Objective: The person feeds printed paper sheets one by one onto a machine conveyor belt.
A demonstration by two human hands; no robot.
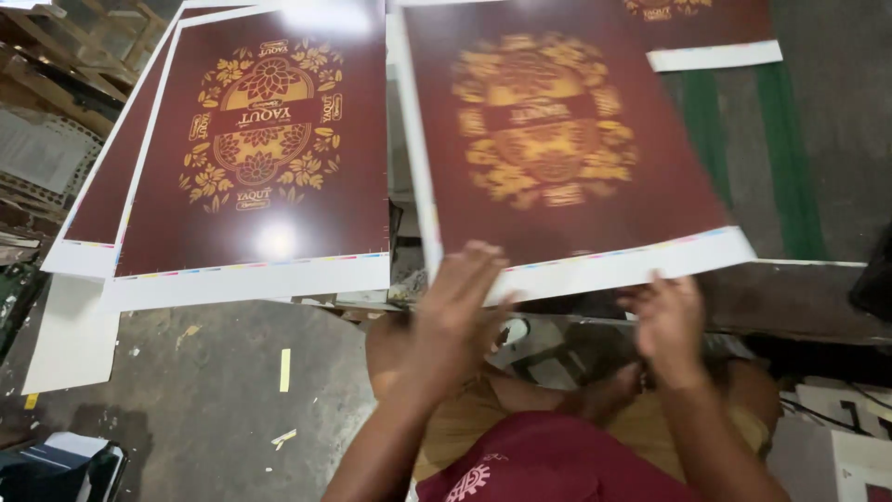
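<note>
Head view, looking down at 2 hands at the near edge of a blurred maroon printed sheet with a gold ornamental emblem in its middle and a white margin along the bottom.

Left hand: fingers extended and slightly spread, fingertips touching the sheet's white bottom margin near its left corner. Can't tell if the thumb is under the sheet, so pinch vs. flat press is unclear.

Right hand: fingers loosely curled and close together, just below the white margin further right. Contact with the edge is hard to confirm because of blur.

The sheet lies tilted, its near edge overhanging a dark work surface with green stripes. Further up, a 2nd similar sheet is partly in frame.

To the left, well apart from the hands: a stack of identical maroon sheets, sharp, glossy, with light glare and white margins offset between layers.

Below: grey concrete floor with paper scraps. The person sits, maroon garment at bottom centre.
</note>
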